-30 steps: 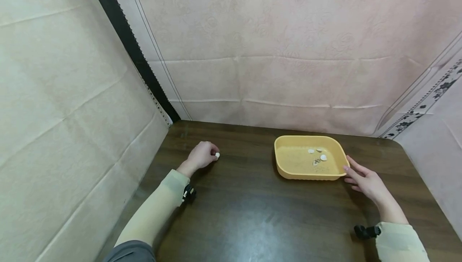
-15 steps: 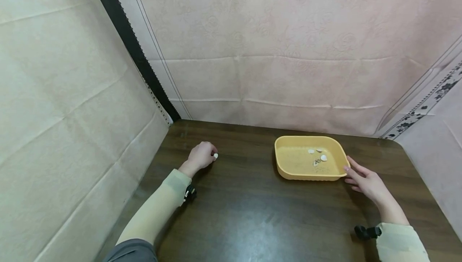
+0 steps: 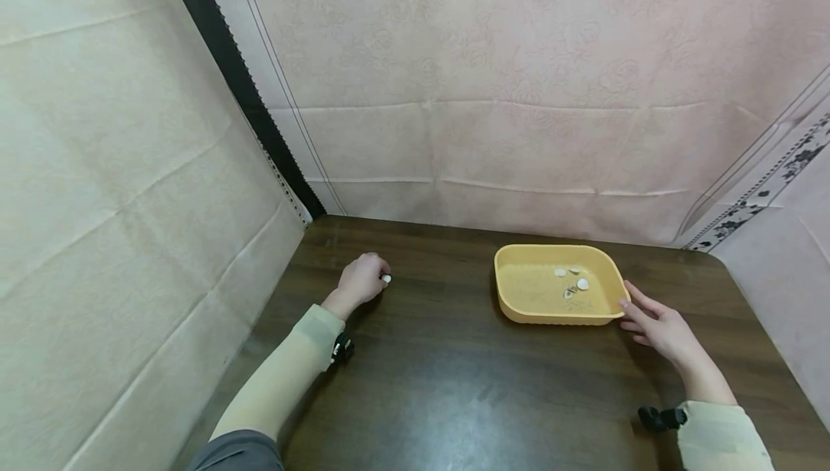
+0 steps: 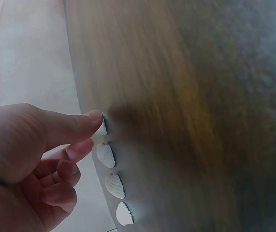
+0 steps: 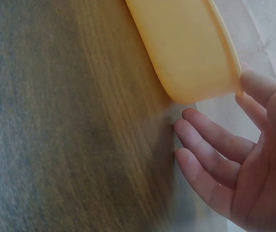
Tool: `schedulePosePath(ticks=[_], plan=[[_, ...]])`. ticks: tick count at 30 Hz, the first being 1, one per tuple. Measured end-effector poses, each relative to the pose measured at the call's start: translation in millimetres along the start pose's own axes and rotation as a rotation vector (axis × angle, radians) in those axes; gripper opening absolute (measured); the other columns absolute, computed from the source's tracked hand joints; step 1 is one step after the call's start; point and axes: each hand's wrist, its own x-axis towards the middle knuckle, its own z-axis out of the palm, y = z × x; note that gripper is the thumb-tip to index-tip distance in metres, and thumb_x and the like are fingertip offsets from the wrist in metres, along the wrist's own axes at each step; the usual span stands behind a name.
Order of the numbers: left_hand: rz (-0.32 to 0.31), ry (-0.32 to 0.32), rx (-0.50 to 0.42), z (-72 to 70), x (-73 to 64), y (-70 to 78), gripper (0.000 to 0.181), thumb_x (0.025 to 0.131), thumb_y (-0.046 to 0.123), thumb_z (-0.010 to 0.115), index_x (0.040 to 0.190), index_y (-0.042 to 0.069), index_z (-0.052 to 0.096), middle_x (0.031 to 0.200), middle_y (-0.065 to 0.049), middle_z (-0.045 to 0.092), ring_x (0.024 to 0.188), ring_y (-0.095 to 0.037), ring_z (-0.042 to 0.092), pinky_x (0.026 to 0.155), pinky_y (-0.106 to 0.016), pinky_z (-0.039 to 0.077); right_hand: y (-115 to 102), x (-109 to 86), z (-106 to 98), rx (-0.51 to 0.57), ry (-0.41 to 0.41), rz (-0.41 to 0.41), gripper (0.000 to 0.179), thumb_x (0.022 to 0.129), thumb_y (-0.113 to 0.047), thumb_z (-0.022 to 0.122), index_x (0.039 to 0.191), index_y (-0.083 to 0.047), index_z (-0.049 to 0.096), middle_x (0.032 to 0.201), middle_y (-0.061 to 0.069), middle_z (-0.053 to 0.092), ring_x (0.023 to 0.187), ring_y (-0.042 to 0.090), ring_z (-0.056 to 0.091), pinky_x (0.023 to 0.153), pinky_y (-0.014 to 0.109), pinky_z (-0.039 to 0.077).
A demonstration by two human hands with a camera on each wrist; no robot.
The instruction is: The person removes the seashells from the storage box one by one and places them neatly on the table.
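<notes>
At the left of the table, my left hand has a white seashell at its fingertips, pinched between thumb and index finger. In the left wrist view, the pinched shell is mostly hidden by the thumb. Lined up beyond it are a pale shell, a ribbed shell and a white shell; the head view hides this row behind the hand. On the right, my right hand pinches the rim of a yellow plastic tray with thumb and index finger, its other fingers spread below.
Inside the tray lie several shells, including a white shell, and some dark specks. The brown wooden table meets a pale cloth wall at the back. Cloth also hangs at both sides.
My left hand has shifted slightly left with the shell in its fingertips. The right hand and the tray have hardly moved.
</notes>
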Motion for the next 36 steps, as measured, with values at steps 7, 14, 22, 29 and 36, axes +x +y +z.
schedulePosePath(ticks=[7,14,22,29,36], plan=[[0.035,0.06,-0.045,-2.4,0.1,10.2,0.017,0.097,0.015,0.081,0.113,0.012,0.082,0.11,-0.004,0.073,0.1,-0.024,0.071,0.085,-0.046,0.059,-2,-0.9,-1,-0.004,0.005,0.001,0.082,0.11,-0.056,0.051,0.17,-0.015,0.014,0.159,0.039,0.035,0.115,0.03,0.073,0.083,0.033,0.062],[0.175,0.12,-0.147,-6.5,6.1,53.8,0.022,0.097,0.018,0.082,0.117,0.009,0.082,0.108,-0.003,0.074,0.094,-0.018,0.071,0.08,-0.039,0.059,-2,-1.9,1,-0.025,0.074,-0.056,0.078,0.11,-0.05,0.056,0.169,-0.009,0.024,0.158,0.039,0.038,0.102,0.012,0.074,0.08,0.027,0.062],[0.302,0.149,-0.27,-7.6,12.8,120.3,0.017,0.099,0.022,0.08,0.113,0.013,0.083,0.098,0.006,0.074,0.084,-0.007,0.067,0.074,-0.028,0.055,-8,2.7,-2,-0.07,0.083,-0.097,0.082,0.109,-0.045,0.063,0.166,0.001,0.028,0.161,0.036,0.036,0.098,-0.01,0.063,0.08,0.023,0.06],[0.408,0.092,-0.452,1.3,25.0,180.6,0.015,0.1,0.02,0.078,0.11,0.012,0.083,0.092,0.008,0.074,0.078,0.0,0.063,0.073,-0.019,0.051,-10,4.2,-13,-0.234,0.03,-0.111,0.082,0.109,-0.05,0.059,0.165,0.002,0.031,0.156,0.037,0.042,0.113,0.037,0.072,0.092,0.046,0.06],[0.392,0.003,-0.532,29.2,44.3,236.8,0.014,0.098,0.018,0.08,0.109,0.01,0.084,0.082,0.012,0.069,0.069,0.0,0.057,0.064,-0.015,0.047,-16,4.1,-13,-0.314,0.017,-0.185,0.084,0.107,-0.045,0.066,0.164,0.005,0.03,0.156,0.036,0.043,0.138,0.053,0.051,0.106,0.068,0.045]])
